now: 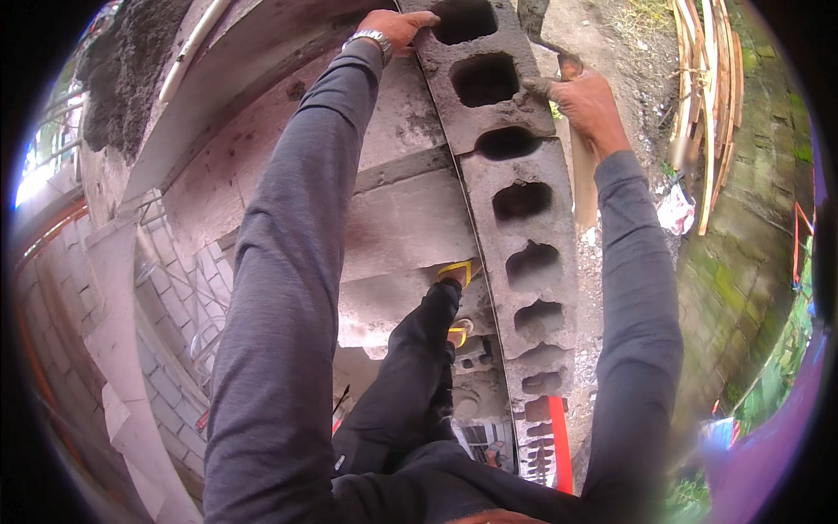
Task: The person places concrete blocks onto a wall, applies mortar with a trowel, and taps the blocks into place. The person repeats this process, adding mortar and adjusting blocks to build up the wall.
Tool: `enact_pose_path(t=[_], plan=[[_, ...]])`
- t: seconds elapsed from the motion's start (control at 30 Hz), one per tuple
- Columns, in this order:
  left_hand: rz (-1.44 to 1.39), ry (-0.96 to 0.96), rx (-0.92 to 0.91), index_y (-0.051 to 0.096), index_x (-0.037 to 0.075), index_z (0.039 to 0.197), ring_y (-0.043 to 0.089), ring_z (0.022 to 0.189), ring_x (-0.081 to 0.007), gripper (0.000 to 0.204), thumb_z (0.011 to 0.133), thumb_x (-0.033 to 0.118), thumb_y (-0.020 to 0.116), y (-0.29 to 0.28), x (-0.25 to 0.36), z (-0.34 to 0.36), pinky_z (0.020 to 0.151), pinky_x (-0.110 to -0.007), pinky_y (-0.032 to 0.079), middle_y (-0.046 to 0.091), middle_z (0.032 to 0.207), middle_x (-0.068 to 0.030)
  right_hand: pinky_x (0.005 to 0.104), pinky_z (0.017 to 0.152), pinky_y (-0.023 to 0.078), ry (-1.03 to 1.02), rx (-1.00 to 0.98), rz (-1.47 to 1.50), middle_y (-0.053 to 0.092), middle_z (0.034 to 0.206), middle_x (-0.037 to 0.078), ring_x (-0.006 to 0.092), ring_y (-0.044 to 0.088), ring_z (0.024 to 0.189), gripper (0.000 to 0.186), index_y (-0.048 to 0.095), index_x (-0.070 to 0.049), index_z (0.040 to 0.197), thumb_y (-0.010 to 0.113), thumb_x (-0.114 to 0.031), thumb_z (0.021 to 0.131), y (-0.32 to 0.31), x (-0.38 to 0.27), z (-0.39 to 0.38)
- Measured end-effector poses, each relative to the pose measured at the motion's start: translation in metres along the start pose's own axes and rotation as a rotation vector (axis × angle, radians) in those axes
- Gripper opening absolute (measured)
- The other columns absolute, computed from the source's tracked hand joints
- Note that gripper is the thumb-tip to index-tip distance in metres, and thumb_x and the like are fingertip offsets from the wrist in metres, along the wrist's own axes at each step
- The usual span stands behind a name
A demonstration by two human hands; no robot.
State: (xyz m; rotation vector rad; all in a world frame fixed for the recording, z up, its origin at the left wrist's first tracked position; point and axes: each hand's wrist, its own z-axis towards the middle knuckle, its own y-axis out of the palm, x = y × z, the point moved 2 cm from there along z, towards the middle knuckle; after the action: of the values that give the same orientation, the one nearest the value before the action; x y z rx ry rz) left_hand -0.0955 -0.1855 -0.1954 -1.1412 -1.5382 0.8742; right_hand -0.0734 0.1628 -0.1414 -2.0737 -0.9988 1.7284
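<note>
My left hand (401,26), with a metal watch at the wrist, grips the upper left edge of a grey hollow concrete block (458,118). My right hand (580,105) holds that block's right side with curled fingers. The block rests in line on a long course of similar blocks (480,192) with open cores, running down toward my body. A thin taut line runs along the course's left edge. Left of it are concrete steps (393,214), where my feet in yellow sandals (456,272) stand.
Long wooden strips (707,96) lie on the right, near a mossy block surface (742,262) and some white litter (674,210). A rough concrete mass (118,87) is at upper left, above grey paving (170,297). A red strip (560,445) runs beside the blocks at the bottom.
</note>
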Motion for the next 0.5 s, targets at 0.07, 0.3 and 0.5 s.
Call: enact_pose_path(t=[0.07,0.3,0.5], plan=[[-0.594,-0.443,-0.082,0.081,0.017,0.101,0.065,0.069,-0.0175,0.021,0.097,0.033,0.069,-0.023,0.052,-0.011,0.064,-0.035,0.051,0.073,0.080,-0.0069,0.0326,0.072,0.052,-0.029,0.012,-0.082,0.075,0.089,0.010,0.0161,0.066,0.080,0.048,0.073,0.005,0.102,0.089,-0.033,0.077,-0.012,0.014,0.007],[0.136,0.185,0.116,0.075,0.026,0.117,0.069,0.070,-0.0253,0.023,0.098,0.024,0.064,0.008,-0.012,-0.002,0.063,-0.039,0.052,0.072,0.079,-0.0123,0.0314,0.077,0.053,-0.119,-0.040,0.016,0.077,0.097,0.008,0.0144,0.068,0.082,0.038,0.074,0.003,0.106,0.085,-0.024,0.082,0.012,0.005,0.023],[0.243,0.169,-0.026,0.072,0.029,0.122,0.072,0.077,-0.0303,0.026,0.099,0.026,0.060,0.010,-0.015,0.006,0.065,-0.038,0.055,0.072,0.089,-0.0182,0.0319,0.081,0.052,-0.114,-0.027,-0.007,0.076,0.101,0.010,0.0156,0.067,0.085,0.043,0.071,0.004,0.112,0.085,-0.024,0.082,0.006,-0.005,0.018]])
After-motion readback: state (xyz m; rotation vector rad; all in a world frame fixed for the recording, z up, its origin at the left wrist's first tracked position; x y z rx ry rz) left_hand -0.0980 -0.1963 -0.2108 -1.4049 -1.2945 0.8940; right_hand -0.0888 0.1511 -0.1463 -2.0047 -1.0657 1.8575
